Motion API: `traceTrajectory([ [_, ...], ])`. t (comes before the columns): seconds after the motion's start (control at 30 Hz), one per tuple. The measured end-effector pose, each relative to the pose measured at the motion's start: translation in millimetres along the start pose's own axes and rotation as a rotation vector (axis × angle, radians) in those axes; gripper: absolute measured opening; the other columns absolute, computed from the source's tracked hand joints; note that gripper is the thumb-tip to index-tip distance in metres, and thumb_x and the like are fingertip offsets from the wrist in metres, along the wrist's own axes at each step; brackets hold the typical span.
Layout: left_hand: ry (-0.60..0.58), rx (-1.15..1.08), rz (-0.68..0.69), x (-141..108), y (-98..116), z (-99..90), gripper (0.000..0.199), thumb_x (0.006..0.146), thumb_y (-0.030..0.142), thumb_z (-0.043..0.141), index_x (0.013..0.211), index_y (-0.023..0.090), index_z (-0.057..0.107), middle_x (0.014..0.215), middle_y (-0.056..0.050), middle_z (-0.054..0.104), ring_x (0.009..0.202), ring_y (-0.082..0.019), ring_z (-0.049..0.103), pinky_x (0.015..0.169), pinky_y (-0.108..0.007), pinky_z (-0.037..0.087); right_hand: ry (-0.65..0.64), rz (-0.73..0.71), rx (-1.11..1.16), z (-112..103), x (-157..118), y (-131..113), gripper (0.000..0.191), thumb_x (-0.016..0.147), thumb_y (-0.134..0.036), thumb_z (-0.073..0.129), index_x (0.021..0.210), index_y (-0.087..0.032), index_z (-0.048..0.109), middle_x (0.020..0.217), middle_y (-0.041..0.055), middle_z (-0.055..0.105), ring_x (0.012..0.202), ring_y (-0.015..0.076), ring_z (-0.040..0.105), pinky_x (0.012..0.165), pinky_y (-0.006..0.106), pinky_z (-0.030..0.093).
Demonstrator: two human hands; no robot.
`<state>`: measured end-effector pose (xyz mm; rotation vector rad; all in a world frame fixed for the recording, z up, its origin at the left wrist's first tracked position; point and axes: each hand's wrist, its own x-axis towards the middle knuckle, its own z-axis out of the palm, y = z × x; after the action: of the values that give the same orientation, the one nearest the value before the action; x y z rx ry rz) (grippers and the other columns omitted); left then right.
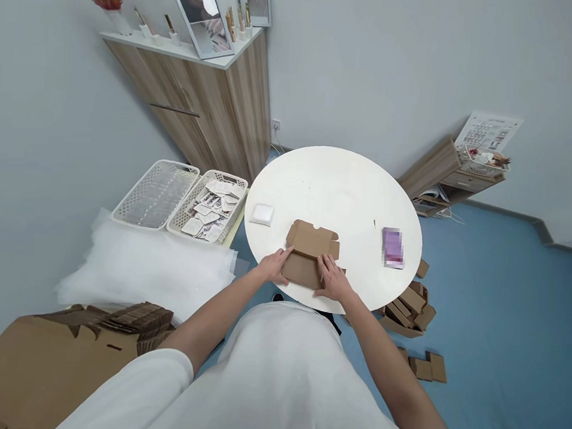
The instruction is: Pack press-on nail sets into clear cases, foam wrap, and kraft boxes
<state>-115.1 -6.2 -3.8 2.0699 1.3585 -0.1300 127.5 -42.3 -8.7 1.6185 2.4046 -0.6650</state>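
A small brown cardboard box (pixel 313 240) lies partly folded at the near edge of the round white table (pixel 337 179), its lid flap opened away from me. My left hand (pixel 275 265) grips the left side wall of the box, thumb toward me and fingers at the far corner. On the right side, my right hand (pixel 333 278) has its fingers over the wall and its thumb near the front edge. Left of the box rests a small white packet (pixel 262 214). Toward the table's right edge is a purple item (pixel 393 248), blurred out.
Two white baskets stand left of the table, one with clear plastic pieces (pixel 163 193), one with printed cards (pixel 213 206). White foam sheets (pixel 155 264) and flattened cardboard (pixel 50 361) lie nearer. Folded boxes (pixel 409 308) sit on the floor at right. A wooden cabinet (pixel 215 111) stands behind.
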Motion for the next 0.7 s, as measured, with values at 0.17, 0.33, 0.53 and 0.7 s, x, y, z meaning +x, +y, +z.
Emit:
traceTrajectory([
  [0.17, -0.004, 0.072, -0.003, 2.7, 2.9, -3.5, 0.118, 0.043, 0.048, 0.075, 0.136, 0.026, 0.007, 0.117, -0.012, 0.044, 0.101, -0.032, 0.052, 0.077, -0.035, 0.042, 0.172, 0.132, 0.117, 2.4, -19.4, 7.5, 0.100, 0.066, -0.053, 0.059, 0.139, -0.022, -0.001, 0.147, 0.0106, 0.000, 0.134, 0.0285, -0.002, 0.101, 0.046, 0.021],
  [0.33, 0.004, 0.062, -0.028, 2.5, 9.0, -2.0, 0.117, 0.043, 0.049, 0.074, 0.135, 0.023, 0.008, 0.120, -0.013, 0.044, 0.102, -0.032, 0.051, 0.079, -0.035, 0.041, 0.273, 0.403, 0.426, 17.4, -50.0, 21.5, 0.086, 0.075, -0.048, 0.050, 0.139, -0.018, 0.003, 0.145, 0.0130, 0.012, 0.132, 0.0272, 0.015, 0.100, 0.041, 0.027],
  [0.53, -0.025, 0.046, -0.067, 0.0, 17.4, -1.2, 0.117, 0.042, 0.049, 0.074, 0.135, 0.023, 0.007, 0.124, -0.014, 0.043, 0.107, -0.033, 0.049, 0.082, -0.037, 0.040, 0.226, 0.554, 0.979, 24.0, -59.1, 23.1, 0.093, 0.068, -0.048, 0.058, 0.139, -0.019, 0.004, 0.129, 0.0122, 0.042, 0.108, 0.0226, 0.050, 0.086, 0.033, 0.042],
  [0.7, -0.049, 0.039, -0.088, -0.1, 19.3, -2.1, 0.119, 0.041, 0.049, 0.075, 0.135, 0.023, 0.005, 0.125, -0.014, 0.042, 0.109, -0.032, 0.048, 0.083, -0.036, 0.040, 0.249, 0.566, 1.091, 21.3, -44.7, 15.1, 0.071, 0.067, -0.047, 0.059, 0.127, -0.015, 0.039, 0.106, 0.0094, 0.056, 0.086, 0.0188, 0.057, 0.074, 0.030, 0.045],
])
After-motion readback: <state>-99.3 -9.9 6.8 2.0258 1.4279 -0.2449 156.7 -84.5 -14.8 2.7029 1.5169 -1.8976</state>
